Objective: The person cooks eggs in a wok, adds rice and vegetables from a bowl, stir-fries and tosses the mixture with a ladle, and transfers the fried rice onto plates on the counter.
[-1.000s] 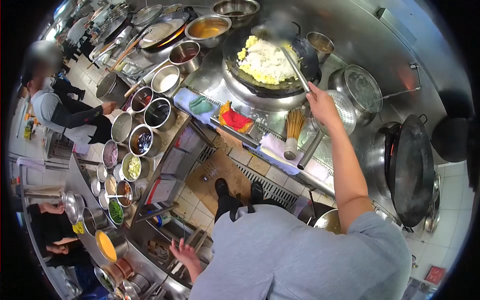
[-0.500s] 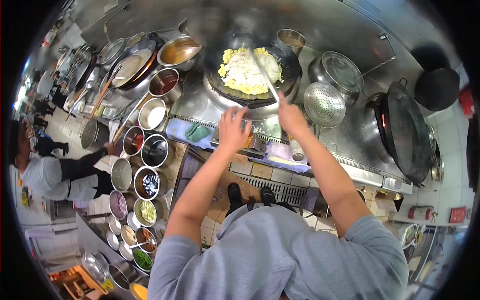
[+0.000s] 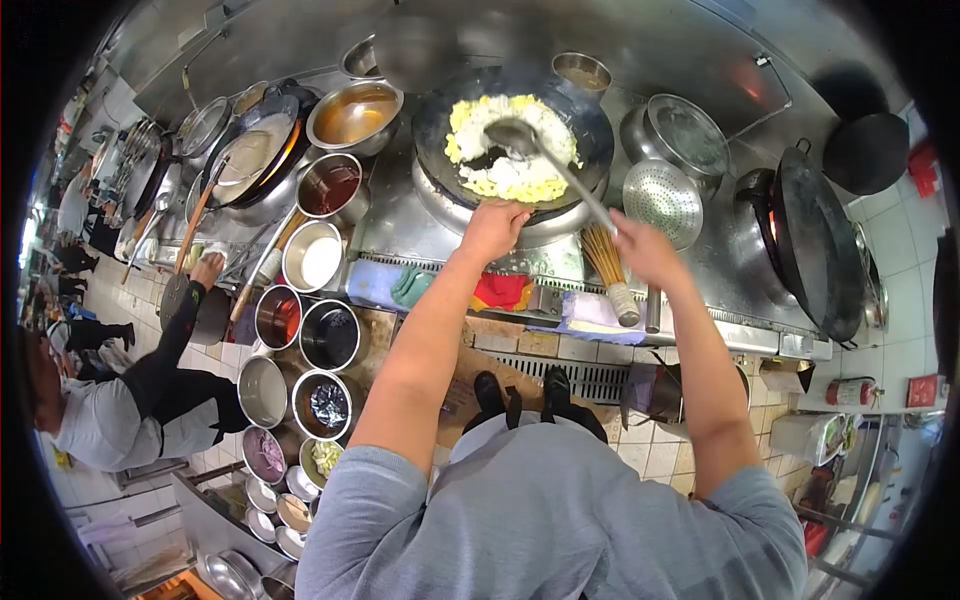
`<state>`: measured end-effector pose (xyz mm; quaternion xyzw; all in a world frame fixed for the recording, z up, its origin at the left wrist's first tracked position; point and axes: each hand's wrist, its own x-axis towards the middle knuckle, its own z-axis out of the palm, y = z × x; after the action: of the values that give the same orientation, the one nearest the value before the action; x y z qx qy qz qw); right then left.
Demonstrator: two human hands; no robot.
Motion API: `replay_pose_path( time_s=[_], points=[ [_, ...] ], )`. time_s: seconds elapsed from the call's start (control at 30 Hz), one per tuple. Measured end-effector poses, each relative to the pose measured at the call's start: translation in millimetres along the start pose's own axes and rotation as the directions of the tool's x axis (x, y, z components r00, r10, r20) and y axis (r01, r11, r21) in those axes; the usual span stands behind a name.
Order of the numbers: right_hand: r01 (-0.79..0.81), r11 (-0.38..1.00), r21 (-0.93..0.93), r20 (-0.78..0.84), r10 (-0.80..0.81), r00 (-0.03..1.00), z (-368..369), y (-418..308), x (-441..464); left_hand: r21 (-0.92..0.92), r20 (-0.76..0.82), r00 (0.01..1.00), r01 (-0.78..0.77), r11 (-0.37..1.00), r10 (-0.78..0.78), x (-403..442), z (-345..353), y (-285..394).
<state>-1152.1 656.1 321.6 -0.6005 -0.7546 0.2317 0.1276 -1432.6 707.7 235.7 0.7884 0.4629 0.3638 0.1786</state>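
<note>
My right hand (image 3: 645, 250) is closed round the handle of a long metal ladle (image 3: 512, 135). The ladle's bowl rests in white rice with yellow scrambled egg (image 3: 530, 178), inside a black wok (image 3: 590, 135) on the burner. At the wok's near rim, my left hand (image 3: 497, 230) grips the edge, fingers bent; what lies under the palm is hidden. Below that hand a red cloth (image 3: 502, 290) lies on the stove's front ledge. A bamboo wok brush (image 3: 605, 262) lies just left of my right hand.
A perforated strainer (image 3: 662, 205) and a lidded pot (image 3: 688, 138) stand right of the wok. Further right leans a large black wok (image 3: 818, 250). Bowls of sauces and ingredients, including one of amber liquid (image 3: 355, 115), line the left. A co-worker (image 3: 115, 425) stands at far left.
My left hand has gone from hovering with spread fingers to holding the wok's near rim. The ladle has turned and its bowl now shows in the rice. My view has shifted slightly.
</note>
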Motion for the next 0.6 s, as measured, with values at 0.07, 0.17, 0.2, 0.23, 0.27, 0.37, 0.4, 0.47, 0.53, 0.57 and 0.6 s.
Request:
replay_pose_path(
  time_s=[0.07,0.17,0.2,0.23,0.27,0.37,0.4,0.47,0.53,0.57,0.6],
  points=[
    [-0.008,0.999,-0.043,-0.087,0.004,0.996,2,-27,10,0.040,-0.007,1.000,-0.029,0.999,0.029,-2,-5,1],
    [-0.114,0.970,-0.216,-0.176,0.076,0.981,52,-56,25,0.030,-0.100,0.991,-0.081,0.996,0.084,-4,1,-5],
    [-0.111,0.965,-0.235,-0.189,0.067,0.980,76,-53,26,0.025,-0.092,0.992,-0.080,0.996,0.082,-6,2,-4],
    [-0.161,0.955,-0.250,-0.039,0.156,0.987,81,-55,20,0.074,-0.023,1.000,-0.016,0.997,0.018,-4,-2,-3],
    [-0.153,0.954,-0.256,0.049,0.171,0.984,80,-54,11,0.127,0.046,0.998,0.038,0.991,-0.044,0,-5,-1],
    [-0.067,0.987,-0.146,0.043,0.073,0.996,33,-49,-40,0.096,0.080,0.997,0.003,0.995,-0.011,3,-9,8],
    [-0.059,0.994,-0.089,0.019,0.060,0.998,11,-58,-61,0.019,0.034,0.999,-0.038,0.999,0.037,2,-4,1],
    [-0.085,0.996,-0.024,0.021,0.085,0.996,-25,-76,-109,0.017,0.101,0.994,0.033,0.999,-0.034,9,1,2],
    [-0.134,0.989,-0.056,0.090,0.139,0.986,-73,-102,-150,0.048,0.089,0.987,0.133,0.990,-0.137,12,18,3],
    [-0.146,0.984,-0.104,0.118,0.158,0.980,-108,-117,-163,0.043,0.084,0.988,0.129,0.991,-0.133,10,16,18],
    [-0.114,0.990,-0.089,0.124,0.124,0.984,-136,-123,-181,0.058,0.115,0.986,0.116,0.992,-0.122,1,2,47]
  ],
)
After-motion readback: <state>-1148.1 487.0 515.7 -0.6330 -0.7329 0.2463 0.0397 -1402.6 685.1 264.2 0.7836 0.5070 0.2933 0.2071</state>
